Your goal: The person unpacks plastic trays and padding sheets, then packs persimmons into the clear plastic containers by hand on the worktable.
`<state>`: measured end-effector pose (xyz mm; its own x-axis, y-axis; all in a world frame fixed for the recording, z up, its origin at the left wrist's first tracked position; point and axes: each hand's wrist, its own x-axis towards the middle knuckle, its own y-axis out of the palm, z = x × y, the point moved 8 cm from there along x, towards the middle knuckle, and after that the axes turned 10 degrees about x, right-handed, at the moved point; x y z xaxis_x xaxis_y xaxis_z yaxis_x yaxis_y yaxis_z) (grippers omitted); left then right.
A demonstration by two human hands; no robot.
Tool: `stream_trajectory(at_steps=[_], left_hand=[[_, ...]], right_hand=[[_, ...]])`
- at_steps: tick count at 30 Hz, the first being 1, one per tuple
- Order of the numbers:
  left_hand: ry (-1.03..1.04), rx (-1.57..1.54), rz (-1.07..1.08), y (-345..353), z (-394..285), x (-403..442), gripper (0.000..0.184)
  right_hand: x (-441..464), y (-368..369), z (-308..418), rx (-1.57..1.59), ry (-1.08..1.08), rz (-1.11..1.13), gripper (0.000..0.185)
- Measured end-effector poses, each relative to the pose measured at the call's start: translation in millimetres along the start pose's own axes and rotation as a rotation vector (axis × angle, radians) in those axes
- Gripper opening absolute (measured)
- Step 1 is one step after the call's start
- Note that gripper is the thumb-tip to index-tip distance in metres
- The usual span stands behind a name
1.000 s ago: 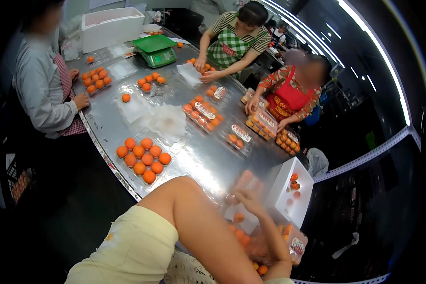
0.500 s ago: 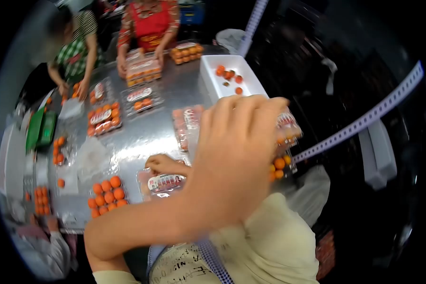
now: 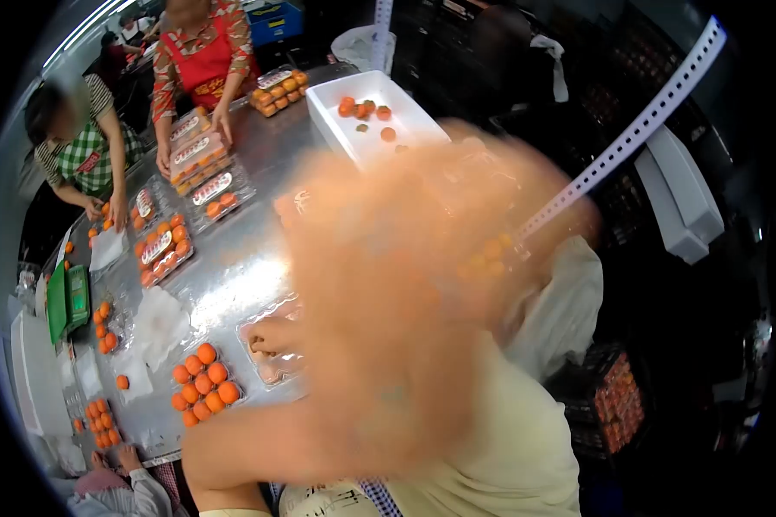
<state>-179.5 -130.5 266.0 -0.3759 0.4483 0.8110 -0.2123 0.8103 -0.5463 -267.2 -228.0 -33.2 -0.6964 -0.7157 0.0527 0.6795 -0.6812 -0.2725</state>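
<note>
My left hand (image 3: 422,224) is raised close to the camera, a large smear of motion with its forearm crossing from the lower left. Its fingers cannot be made out. Behind that forearm, my right hand (image 3: 278,335) shows only in part, fingers bent together over a clear plastic fruit box (image 3: 274,370). Whether anything is pinched in them is hidden. To the left of this box stands a pack of round orange fruits (image 3: 204,383). Through the blur on the right, yellow-orange fruits (image 3: 489,256) show faintly.
A white foam box (image 3: 409,108) with several fruits stands at the back. Packed fruit boxes (image 3: 165,250) and a green container (image 3: 67,302) sit on the metal table (image 3: 254,215). Co-workers (image 3: 203,65) handle packs across it. A perforated white strip (image 3: 629,129) slants at right.
My left hand has swung closer to the camera and blurred, covering more of the table. The view has turned, shifting the far side leftward. My right hand stays at the clear box.
</note>
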Motion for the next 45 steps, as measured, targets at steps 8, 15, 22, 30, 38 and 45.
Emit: stream_trajectory(at_steps=[8,15,22,30,38,45], left_hand=[[-0.689,0.236,0.216,75.1,133.3,-166.7,0.051],[-1.514,0.373,-0.154,-35.4,163.7,-433.8,0.039],[-1.925,-0.041,-0.184,-5.7,147.1,-468.7,0.037],[-1.934,-0.496,-0.313,24.3,172.2,-482.1,0.034],[-1.917,-0.692,-0.244,21.6,189.1,-482.8,0.02],[-1.957,-0.74,-0.167,30.8,203.3,-495.1,0.021]], right_hand=[[18.2,-46.5,-23.8,-0.145,0.014,-0.256,0.023],[-8.8,4.6,-34.0,-0.454,-0.167,0.028,0.025],[22.6,73.9,-9.0,-0.537,-0.445,0.194,0.041],[51.8,106.0,-26.7,-0.771,-0.414,0.331,0.025],[59.5,112.4,-17.4,-0.812,-0.36,0.318,0.026],[69.3,120.6,-19.5,-0.844,-0.307,0.308,0.026]])
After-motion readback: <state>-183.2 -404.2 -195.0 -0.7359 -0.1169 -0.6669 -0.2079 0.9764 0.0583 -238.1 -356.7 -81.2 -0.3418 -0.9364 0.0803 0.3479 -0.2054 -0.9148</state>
